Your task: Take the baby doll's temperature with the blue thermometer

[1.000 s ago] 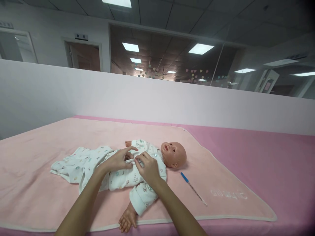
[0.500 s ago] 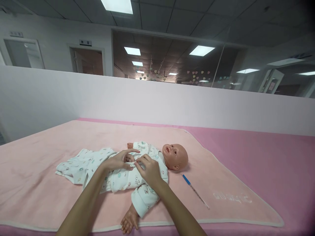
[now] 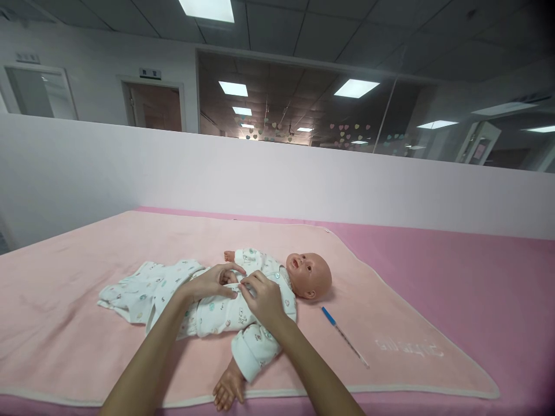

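Note:
A baby doll (image 3: 309, 274) lies on its back on a pale pink blanket (image 3: 78, 277), head to the right, dressed in a white patterned romper (image 3: 225, 315). Both of my hands rest on the doll's chest. My left hand (image 3: 212, 283) pinches the romper's front edge between thumb and fingers. My right hand (image 3: 263, 297) pinches the facing edge just beside it, fingertips almost touching the left ones. The doll's near arm sticks out toward me, its bare hand (image 3: 228, 393) at the blanket's front edge.
A thin thermometer with a blue tip (image 3: 344, 337) lies on the blanket right of the doll. The blanket covers a darker pink surface (image 3: 477, 277). A white partition wall (image 3: 303, 179) stands behind, with glass office walls above it.
The view shifted slightly between the earliest frame and now. My fingers closed in a little tighter on the romper's front edges; the doll stays put.

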A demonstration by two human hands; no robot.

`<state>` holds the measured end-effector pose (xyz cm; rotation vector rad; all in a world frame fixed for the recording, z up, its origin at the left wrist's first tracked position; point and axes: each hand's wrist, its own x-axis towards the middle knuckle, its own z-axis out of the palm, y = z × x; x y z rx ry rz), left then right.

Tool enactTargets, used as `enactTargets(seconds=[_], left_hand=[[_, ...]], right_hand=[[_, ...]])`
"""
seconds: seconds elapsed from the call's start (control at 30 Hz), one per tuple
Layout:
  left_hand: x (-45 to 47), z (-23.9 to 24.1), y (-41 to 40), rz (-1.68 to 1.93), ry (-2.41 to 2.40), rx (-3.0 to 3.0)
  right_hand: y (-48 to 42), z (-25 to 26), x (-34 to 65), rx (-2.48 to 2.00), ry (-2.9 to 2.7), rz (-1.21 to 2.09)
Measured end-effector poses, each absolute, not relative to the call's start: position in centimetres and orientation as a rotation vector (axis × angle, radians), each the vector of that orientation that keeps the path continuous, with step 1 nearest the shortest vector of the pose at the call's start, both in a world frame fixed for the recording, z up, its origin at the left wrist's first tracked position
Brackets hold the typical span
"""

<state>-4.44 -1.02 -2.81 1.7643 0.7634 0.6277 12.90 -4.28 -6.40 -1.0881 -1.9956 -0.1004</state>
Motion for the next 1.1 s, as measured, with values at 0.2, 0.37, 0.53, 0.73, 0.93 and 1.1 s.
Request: enactTargets(seconds=[0.2,0.37,0.53,0.73,0.93,1.1], left_hand=[[-4.33,-2.78,-1.04,0.620,0.714,1.754],[-4.33,-2.74,-1.12,0.632,0.689,1.748],[-4.30,-2.90,-1.01,0.659,0.699,1.764],[-4.32,-2.75,-1.15,0.670,0.735,1.772],[-4.76,-2.53,-1.37,0.621,0.610,1.691],[-4.84,-2.81,-1.12,0.646,0.617,1.610]], right_hand=[[-4.43,-6.33,12.94,-1.084,-1.997,-0.107],[-4.47,-6.30,12.95,-1.068,-2.000,-0.101],[-4.43,-6.39,12.95,-1.069,-1.997,-0.082],[-4.41,-6.42,12.89,-1.074,-1.988,-0.086],[-4.42,-6.39,12.87,-1.086,-1.966,-0.079],[-4.45,-6.29,12.86,-1.083,-1.959,-0.078]])
